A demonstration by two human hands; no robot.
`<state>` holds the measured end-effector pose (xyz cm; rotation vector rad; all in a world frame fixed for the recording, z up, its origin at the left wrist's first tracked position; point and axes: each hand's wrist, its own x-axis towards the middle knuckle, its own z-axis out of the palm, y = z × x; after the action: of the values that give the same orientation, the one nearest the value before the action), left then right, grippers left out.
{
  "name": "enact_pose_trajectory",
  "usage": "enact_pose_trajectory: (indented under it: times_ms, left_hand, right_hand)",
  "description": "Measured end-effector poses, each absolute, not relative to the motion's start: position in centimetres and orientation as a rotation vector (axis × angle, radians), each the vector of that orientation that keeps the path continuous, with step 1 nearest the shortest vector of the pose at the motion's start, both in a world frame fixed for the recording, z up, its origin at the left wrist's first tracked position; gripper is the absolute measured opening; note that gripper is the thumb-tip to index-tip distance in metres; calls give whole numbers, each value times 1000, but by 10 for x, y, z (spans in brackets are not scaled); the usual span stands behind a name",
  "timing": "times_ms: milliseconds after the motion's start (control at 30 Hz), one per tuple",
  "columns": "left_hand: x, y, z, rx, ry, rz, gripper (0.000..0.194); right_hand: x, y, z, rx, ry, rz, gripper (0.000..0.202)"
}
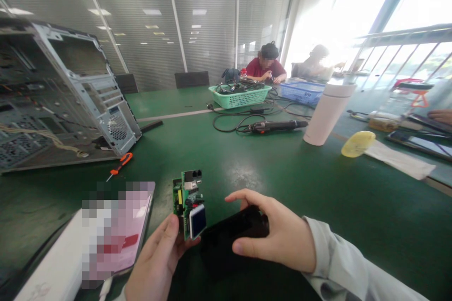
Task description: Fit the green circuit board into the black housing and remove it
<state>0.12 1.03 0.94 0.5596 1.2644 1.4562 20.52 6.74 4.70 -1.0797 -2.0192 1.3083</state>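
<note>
My left hand (158, 254) is closed on a small green circuit board assembly (190, 197), held upright between thumb and fingers. It has two parallel boards, several small components and a small dark display in a white frame. To its right a dark black case (229, 235) lies low at the table; its shape is hard to make out in the shadow. My right hand (271, 230) reaches round the far right end of this case, thumb on the near side and fingers on the far side. The index finger is raised off it.
An open computer case (116, 122) stands at left, an orange-handled screwdriver (122, 163) beside it. A pink phone (143, 211) lies near my left hand. Farther off are a green basket (243, 99), a black electric screwdriver (275, 126) with cable, a pale bottle (326, 115) and two people.
</note>
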Motion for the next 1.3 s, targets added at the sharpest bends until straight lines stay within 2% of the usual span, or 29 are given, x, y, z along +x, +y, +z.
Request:
enact_pose_trajectory:
  times_ms: [133,367,567,700,767,833,967,1033,1067,1133,1300]
  left_hand:
    - [-5,16,3,544,1314,1422,45]
    - [-10,21,3,674,1231,1284,50]
    - [-12,20,4,720,1234,1253,50]
    - [-13,20,2,722,1228,1256,50]
    - [-12,20,1,717,1231,1260,49]
    - [-11,22,0,706,1231,1268,49]
    - [-10,23,-3,635,1161,1304,49]
    - [-10,22,-5,606,1152,1333,48]
    - [-10,21,-6,600,1165,1346,47]
    - [-10,20,-7,608,1195,1359,46]
    - [-6,21,-3,638,1205,1338,50]
  right_hand:
    - [208,73,49,-1049,-1875,1429,42]
    - [209,87,41,-906,-1123,2157,57]
    - [202,85,31,-701,-816,2456,56]
    - [196,79,29,-676,-881,2527,57]
    - [196,77,31,-799,-1007,2385,57]
    - [204,78,35,-995,-1254,2046,58]
    - [251,91,36,-1374,-1824,853,54]
    - [291,102,32,-1529,-1915,276,52]
    - [315,107,29,-1603,-1917,92,54]
    - [364,118,21,-1781,-1915,-81,58]
    - [482,135,-5,-2105,-1791,-236,63]
